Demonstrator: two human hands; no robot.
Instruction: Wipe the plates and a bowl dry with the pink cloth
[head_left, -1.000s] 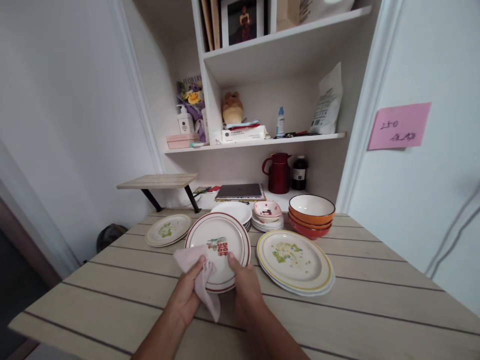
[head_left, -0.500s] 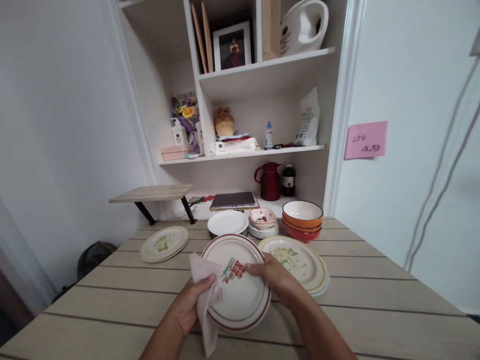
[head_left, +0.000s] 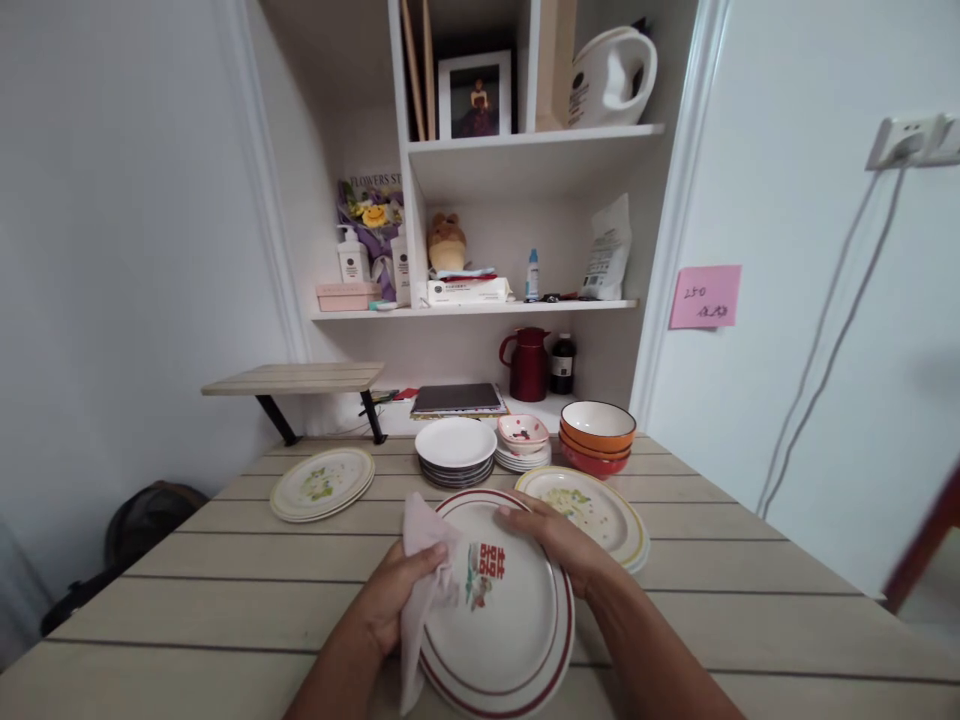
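Observation:
A white plate [head_left: 499, 640] with dark red rim lines and a red character print is held tilted above the near part of the table. My left hand [head_left: 401, 595] pinches a pale pink cloth [head_left: 422, 530] over the plate's left edge, thumb on top. Along the upper right rim, my right hand [head_left: 555, 540] grips the plate, its thumb lying on the face and the other fingers hidden beneath. Just behind that hand lies a large yellow-rimmed plate [head_left: 611, 520] with a green pattern, stacked on another.
Behind are stacked white plates [head_left: 456, 442], a small pink-patterned bowl [head_left: 523, 432] on saucers, and orange and red bowls [head_left: 596, 440]. Yellow-rimmed plates [head_left: 322, 485] lie left, near a small raised wooden shelf [head_left: 296, 378]. A red jug [head_left: 529, 365] stands at the back.
The plate has turned, so its red print now stands more upright, and it has come slightly nearer and to the right. My right hand has shifted along its rim. The camera view has swung right.

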